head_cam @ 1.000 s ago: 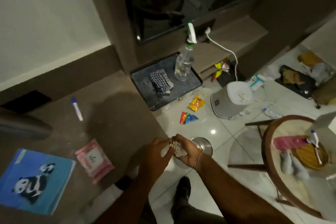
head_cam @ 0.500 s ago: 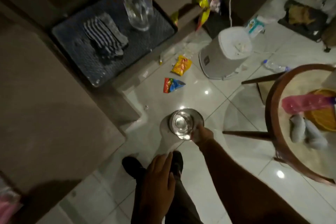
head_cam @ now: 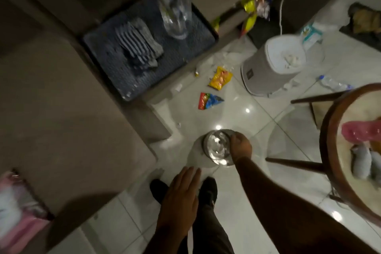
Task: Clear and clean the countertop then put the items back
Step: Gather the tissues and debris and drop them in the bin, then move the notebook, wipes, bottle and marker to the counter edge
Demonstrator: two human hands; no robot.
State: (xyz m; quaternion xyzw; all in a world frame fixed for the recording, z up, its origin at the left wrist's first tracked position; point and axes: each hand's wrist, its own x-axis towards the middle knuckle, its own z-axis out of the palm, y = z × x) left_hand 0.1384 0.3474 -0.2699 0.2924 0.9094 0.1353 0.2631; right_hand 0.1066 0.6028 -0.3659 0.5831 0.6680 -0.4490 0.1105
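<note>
Beside the countertop's edge, low over the tiled floor (head_cam: 237, 97), the right hand (head_cam: 240, 147) grips the rim of a round, shiny metal container (head_cam: 216, 147), fingers curled over its near-right side; whether it is a bin or a bowl cannot be told. Nearer the body and to the left of that hand, the left hand (head_cam: 181, 196) hangs flat with fingers spread and holds nothing, above two dark shoes (head_cam: 208, 188).

Left of both hands lies the brown countertop (head_cam: 61, 119), with a pink packet (head_cam: 18, 208), blurred, at its near left edge. Beyond the hands, further along the counter, a dark tray (head_cam: 185, 55) carries a striped cloth (head_cam: 140, 47) and a clear plastic bottle (head_cam: 175, 2) standing upright beside it.

On the floor past the right hand lie a yellow wrapper (head_cam: 219, 77) and a red-and-blue wrapper (head_cam: 208, 101), near each other, and further right a white appliance (head_cam: 272, 68) with a white cable (head_cam: 282, 6) rising from behind it. Right of the right forearm stands a round wooden-rimmed table (head_cam: 327, 150) bearing a pink bag (head_cam: 360, 132) and grey items (head_cam: 365, 161) too blurred to identify.
</note>
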